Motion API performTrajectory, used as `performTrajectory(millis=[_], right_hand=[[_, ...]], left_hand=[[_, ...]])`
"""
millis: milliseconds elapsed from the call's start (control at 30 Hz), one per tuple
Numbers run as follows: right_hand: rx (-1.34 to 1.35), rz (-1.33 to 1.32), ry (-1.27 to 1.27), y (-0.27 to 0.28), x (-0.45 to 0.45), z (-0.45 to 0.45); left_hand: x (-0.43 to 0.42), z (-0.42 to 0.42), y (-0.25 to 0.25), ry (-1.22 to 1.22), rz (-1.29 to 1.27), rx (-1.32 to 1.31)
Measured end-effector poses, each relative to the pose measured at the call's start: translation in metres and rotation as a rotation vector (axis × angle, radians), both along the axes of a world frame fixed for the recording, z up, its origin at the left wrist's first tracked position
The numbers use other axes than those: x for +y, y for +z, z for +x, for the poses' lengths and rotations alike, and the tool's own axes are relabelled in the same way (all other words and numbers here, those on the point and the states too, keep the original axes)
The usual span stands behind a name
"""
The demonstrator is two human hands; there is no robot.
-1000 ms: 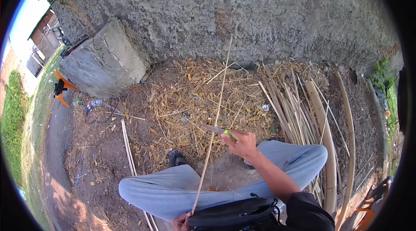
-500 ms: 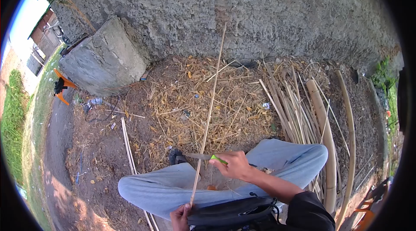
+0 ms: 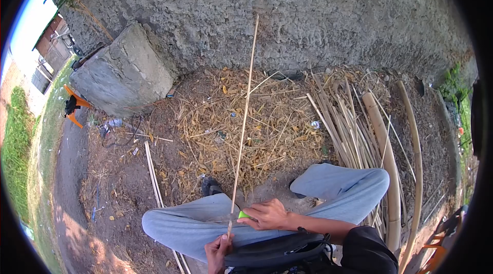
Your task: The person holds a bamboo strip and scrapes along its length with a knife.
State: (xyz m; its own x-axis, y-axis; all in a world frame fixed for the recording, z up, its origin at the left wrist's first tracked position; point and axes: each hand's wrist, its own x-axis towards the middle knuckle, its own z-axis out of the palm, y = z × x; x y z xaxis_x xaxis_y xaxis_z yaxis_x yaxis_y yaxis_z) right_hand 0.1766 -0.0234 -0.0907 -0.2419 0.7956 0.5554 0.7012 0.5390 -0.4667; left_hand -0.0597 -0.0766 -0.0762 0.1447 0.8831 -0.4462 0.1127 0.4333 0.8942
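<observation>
My left hand pinches the lower end of a long thin bamboo strip, low in the view in front of my waist. The strip rises away from me, its far tip in front of the grey wall. My right hand is wrapped round the green handle of a knife, just above and to the right of my left hand. The knife's blade points left and lies across the strip near its lower end.
Split bamboo strips and thick bamboo poles lie at the right. More thin strips are at the left. A concrete block stands by the wall. Dry leaves cover the ground beyond my bent legs.
My right hand and the knife have moved down along the strip towards my left hand. The strip has swung more upright, its far tip shifting left and up. My left hand has risen slightly.
</observation>
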Motion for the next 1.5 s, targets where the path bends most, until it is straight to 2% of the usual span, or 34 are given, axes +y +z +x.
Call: performTrajectory(millis=[100,167,267,433,633,700,767,833,867,1000,1067,1133,1167,1233,1300,1367,1400,1500], right_hand=[[-0.011,0.075,-0.01,0.003,0.001,-0.001],[-0.001,0.11,-0.026,0.009,0.0,-0.001],[-0.013,0.024,-0.16,0.003,0.006,0.008],[0.022,0.076,-0.225,-0.001,0.018,0.019],[0.061,0.07,-0.354,0.0,0.037,0.041],[0.086,0.066,-0.466,0.001,0.043,0.048],[0.109,0.012,-0.653,0.004,0.058,0.076],[0.099,-0.087,-0.677,-0.006,0.07,0.109],[0.101,-0.088,-0.679,-0.007,0.072,0.119],[0.038,-0.085,-0.652,-0.012,0.077,0.134],[0.054,-0.057,-0.645,-0.013,0.075,0.132],[0.307,-0.298,-0.652,-0.01,0.067,0.123],[0.309,-0.3,-0.653,-0.006,0.06,0.113],[0.363,-0.29,-0.512,0.005,0.044,0.082],[0.363,-0.12,-0.293,0.008,0.028,0.053],[0.181,-0.195,-0.131,0.013,0.008,0.036],[0.18,-0.195,-0.132,0.01,0.003,0.029],[0.112,-0.2,-0.026,0.003,-0.003,0.016]], left_hand=[[-0.003,-0.013,-0.017,-0.031,-0.013,-0.002],[-0.001,-0.012,-0.01,-0.035,-0.04,-0.012],[-0.006,-0.012,-0.014,-0.03,-0.071,-0.011],[-0.006,-0.013,-0.007,-0.015,-0.092,-0.024],[-0.02,-0.024,-0.01,-0.031,-0.069,0.09],[-0.024,-0.03,-0.014,-0.078,-0.159,0.137],[-0.037,-0.036,-0.014,-0.089,-0.12,0.139],[-0.047,-0.045,-0.009,-0.106,-0.08,0.149],[-0.05,-0.052,-0.004,-0.13,-0.138,0.131],[-0.057,-0.061,-0.016,-0.116,-0.18,0.069],[-0.05,-0.049,0.0,-0.101,-0.117,0.138],[-0.047,-0.045,0.002,-0.086,-0.055,0.214],[-0.048,-0.046,-0.005,-0.053,-0.071,0.166],[-0.048,-0.046,-0.009,-0.029,-0.089,0.121],[-0.039,-0.039,-0.004,-0.032,-0.146,0.144],[-0.029,-0.033,0.003,-0.053,-0.17,0.212],[-0.027,-0.033,0.005,-0.067,-0.192,0.282],[-0.025,-0.033,-0.002,-0.053,-0.178,0.224]])
